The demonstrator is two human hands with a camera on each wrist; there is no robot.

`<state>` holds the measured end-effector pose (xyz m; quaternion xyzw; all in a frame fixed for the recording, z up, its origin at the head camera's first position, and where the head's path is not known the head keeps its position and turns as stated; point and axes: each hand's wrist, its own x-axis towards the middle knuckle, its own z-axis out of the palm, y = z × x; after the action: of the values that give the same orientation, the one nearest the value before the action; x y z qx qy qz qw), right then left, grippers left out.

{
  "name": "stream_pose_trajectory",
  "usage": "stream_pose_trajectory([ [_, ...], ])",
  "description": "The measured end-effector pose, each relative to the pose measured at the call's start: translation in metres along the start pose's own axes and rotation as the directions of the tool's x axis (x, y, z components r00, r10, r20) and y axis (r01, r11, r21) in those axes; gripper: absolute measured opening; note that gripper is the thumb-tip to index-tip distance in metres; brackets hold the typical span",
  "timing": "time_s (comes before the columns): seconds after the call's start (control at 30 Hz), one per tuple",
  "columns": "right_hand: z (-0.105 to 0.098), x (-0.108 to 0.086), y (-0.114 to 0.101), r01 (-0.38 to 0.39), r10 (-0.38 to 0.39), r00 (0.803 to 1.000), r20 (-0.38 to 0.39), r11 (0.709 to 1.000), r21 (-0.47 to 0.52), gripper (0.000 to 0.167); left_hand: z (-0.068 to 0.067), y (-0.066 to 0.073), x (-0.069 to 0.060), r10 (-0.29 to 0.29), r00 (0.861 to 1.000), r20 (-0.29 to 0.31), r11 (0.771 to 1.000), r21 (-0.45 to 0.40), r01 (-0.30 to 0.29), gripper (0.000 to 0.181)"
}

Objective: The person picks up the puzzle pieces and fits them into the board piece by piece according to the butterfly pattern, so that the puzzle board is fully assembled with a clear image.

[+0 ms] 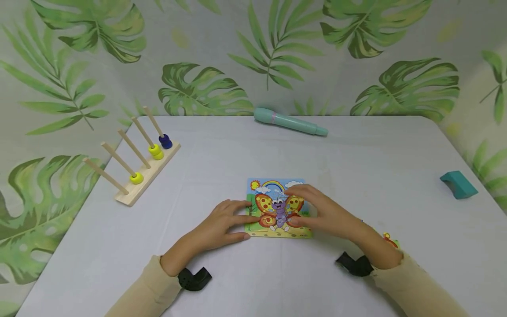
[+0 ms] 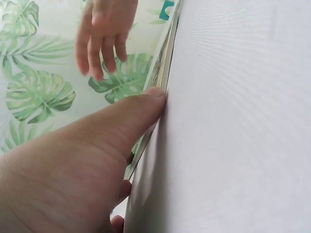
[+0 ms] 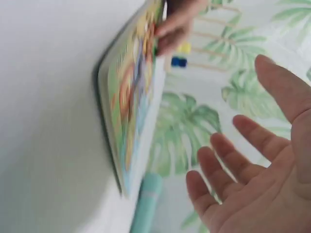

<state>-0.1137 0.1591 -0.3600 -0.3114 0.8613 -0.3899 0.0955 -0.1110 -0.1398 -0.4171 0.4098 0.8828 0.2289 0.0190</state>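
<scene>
A square butterfly jigsaw puzzle (image 1: 273,187) lies flat on the white table, its picture showing a rainbow, a sun and clouds. My left hand (image 1: 222,224) rests at its left side, fingers spread over the edge. In the left wrist view the left thumb (image 2: 146,102) touches the puzzle's edge (image 2: 167,58). Above the right part of the puzzle hovers my right hand (image 1: 326,213), holding nothing. The right wrist view shows this right hand (image 3: 257,179) with its fingers apart, clear of the puzzle (image 3: 129,107). Part of the picture is hidden under the hands.
A wooden peg rack (image 1: 148,176) with yellow and blue rings stands at left. A mint-green toy microphone (image 1: 295,123) lies at the back edge. At far right is a teal arched block (image 1: 459,185). A small colourful piece (image 1: 391,240) shows partly behind the right forearm.
</scene>
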Motion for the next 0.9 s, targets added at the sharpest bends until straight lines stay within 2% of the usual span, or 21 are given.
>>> stream_pose_trajectory([
  [0.13, -0.024, -0.035, 0.009, -0.025, 0.018, 0.993, -0.12, 0.998, -0.056, 0.066, 0.0, 0.001, 0.002, -0.014, 1.0, 0.005, 1.0, -0.001, 0.014, 0.042],
  [0.23, -0.037, -0.061, 0.015, -0.042, 0.02, 0.978, -0.209, 0.994, -0.1, 0.072, -0.001, 0.003, 0.002, -0.027, 1.0, 0.013, 1.0, 0.002, 0.027, 0.042],
  [0.37, -0.045, -0.088, 0.024, -0.108, 0.075, 0.96, -0.271, 0.988, -0.109, 0.078, -0.002, 0.003, 0.002, -0.034, 0.999, 0.016, 0.999, 0.001, 0.034, 0.042],
  [0.5, -0.044, -0.104, 0.037, -0.191, 0.171, 0.95, -0.261, 0.98, -0.053, 0.078, -0.002, 0.003, 0.001, -0.035, 0.999, 0.017, 0.999, 0.002, 0.035, 0.042],
  [0.63, -0.04, -0.11, 0.049, -0.23, 0.215, 0.948, -0.235, 0.973, -0.037, 0.079, -0.001, 0.002, 0.001, -0.033, 0.999, 0.014, 0.999, 0.0, 0.033, 0.043],
  [0.9, -0.035, -0.112, 0.071, -0.225, 0.206, 0.963, -0.173, 0.969, -0.099, 0.082, -0.001, 0.002, 0.0, -0.048, 0.998, 0.029, 0.999, -0.006, 0.049, 0.042],
])
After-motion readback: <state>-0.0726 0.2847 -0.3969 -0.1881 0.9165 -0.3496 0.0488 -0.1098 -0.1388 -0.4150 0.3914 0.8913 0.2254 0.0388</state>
